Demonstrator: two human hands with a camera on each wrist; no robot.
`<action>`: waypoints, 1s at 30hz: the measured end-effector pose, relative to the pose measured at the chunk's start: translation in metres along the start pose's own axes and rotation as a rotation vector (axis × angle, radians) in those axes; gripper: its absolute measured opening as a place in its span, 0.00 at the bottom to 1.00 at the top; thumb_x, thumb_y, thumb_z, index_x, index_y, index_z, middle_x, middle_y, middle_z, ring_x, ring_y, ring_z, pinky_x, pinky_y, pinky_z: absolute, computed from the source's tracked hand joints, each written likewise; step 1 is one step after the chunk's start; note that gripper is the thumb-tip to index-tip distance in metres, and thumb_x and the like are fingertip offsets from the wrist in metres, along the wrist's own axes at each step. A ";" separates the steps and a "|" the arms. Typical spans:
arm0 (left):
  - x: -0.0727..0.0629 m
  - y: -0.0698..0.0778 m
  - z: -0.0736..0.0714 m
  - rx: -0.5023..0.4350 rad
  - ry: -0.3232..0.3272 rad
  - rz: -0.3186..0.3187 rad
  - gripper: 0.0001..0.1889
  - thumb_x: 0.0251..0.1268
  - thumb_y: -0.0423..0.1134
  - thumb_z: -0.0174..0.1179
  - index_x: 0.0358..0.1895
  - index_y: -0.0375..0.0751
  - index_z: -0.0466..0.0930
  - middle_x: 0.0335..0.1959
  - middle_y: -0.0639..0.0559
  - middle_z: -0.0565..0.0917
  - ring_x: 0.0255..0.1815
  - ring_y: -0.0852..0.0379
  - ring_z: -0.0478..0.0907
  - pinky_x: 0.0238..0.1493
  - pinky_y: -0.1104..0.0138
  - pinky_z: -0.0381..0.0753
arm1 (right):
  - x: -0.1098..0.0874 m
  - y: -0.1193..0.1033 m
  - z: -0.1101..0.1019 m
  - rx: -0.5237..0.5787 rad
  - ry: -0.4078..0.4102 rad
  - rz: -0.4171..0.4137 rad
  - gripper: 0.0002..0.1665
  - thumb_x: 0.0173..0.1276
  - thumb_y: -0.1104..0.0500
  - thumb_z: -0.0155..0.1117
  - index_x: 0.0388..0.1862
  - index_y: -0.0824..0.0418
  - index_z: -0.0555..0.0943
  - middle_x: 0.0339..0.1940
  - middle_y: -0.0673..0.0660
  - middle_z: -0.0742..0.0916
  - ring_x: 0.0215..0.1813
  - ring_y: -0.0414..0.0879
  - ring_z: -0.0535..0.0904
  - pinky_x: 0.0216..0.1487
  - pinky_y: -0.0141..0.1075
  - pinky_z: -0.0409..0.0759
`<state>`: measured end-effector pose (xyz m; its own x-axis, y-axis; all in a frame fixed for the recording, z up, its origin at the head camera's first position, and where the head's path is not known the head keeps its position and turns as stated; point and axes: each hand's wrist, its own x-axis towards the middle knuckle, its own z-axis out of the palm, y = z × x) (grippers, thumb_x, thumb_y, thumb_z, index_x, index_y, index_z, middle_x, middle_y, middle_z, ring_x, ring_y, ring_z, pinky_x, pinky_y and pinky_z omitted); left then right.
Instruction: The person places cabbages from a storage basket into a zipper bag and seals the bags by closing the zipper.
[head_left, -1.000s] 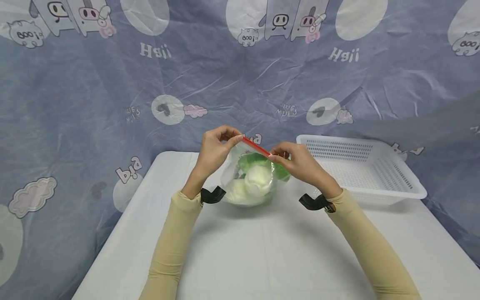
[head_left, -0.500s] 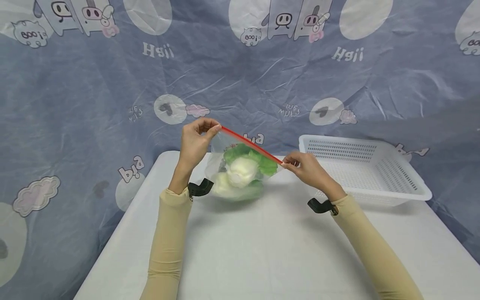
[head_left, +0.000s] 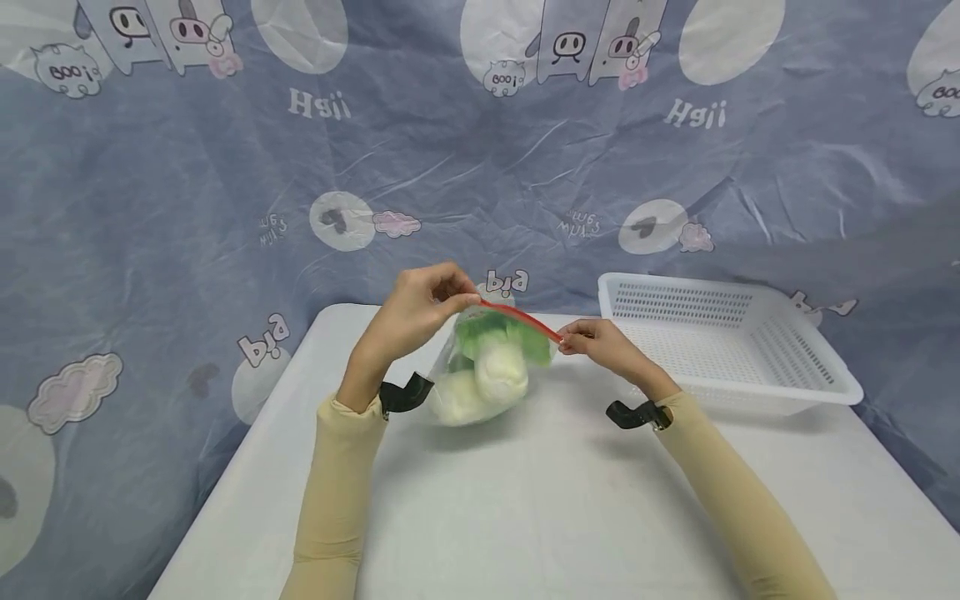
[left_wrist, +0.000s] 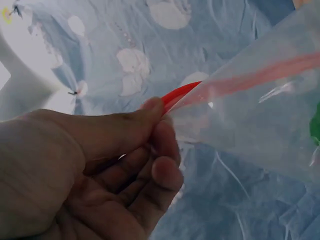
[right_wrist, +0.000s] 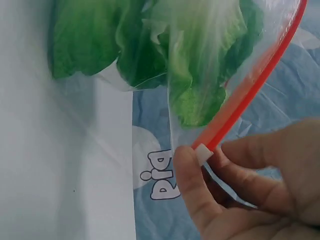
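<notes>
A clear zip bag [head_left: 442,367] with a red zip strip [head_left: 521,314] hangs between my hands over the white table. Inside it are green-leaved, pale-stemmed vegetables [head_left: 501,371] that look like bok choy. My left hand [head_left: 420,312] pinches one end of the red strip between thumb and forefinger, its other fingers curled below. At the opposite, lower end, my right hand [head_left: 607,350] pinches the strip's corner. In the right wrist view a small white slider [right_wrist: 202,154] sits at that corner between thumb and fingers. The strip bows slightly between the hands.
A white perforated plastic basket [head_left: 787,387] stands at the back right of the white table [head_left: 540,517], just beyond my right hand. A blue-grey printed curtain [head_left: 480,167] hangs behind the table's far edge.
The hands first drew apart, pulling the strip straight and long. Since then my left hand has come back right and down, so the strip now sags. Both keep their pinch.
</notes>
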<state>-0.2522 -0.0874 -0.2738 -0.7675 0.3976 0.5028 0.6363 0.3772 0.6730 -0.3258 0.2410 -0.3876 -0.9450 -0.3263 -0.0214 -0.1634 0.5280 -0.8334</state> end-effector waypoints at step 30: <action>0.004 0.003 0.133 0.459 -0.907 0.000 0.21 0.57 0.22 0.55 0.11 0.47 0.65 0.10 0.59 0.58 0.14 0.64 0.49 0.20 0.74 0.53 | 0.020 0.007 -0.035 -0.001 0.069 0.087 0.21 0.73 0.58 0.57 0.61 0.66 0.76 0.66 0.67 0.75 0.68 0.61 0.70 0.67 0.53 0.69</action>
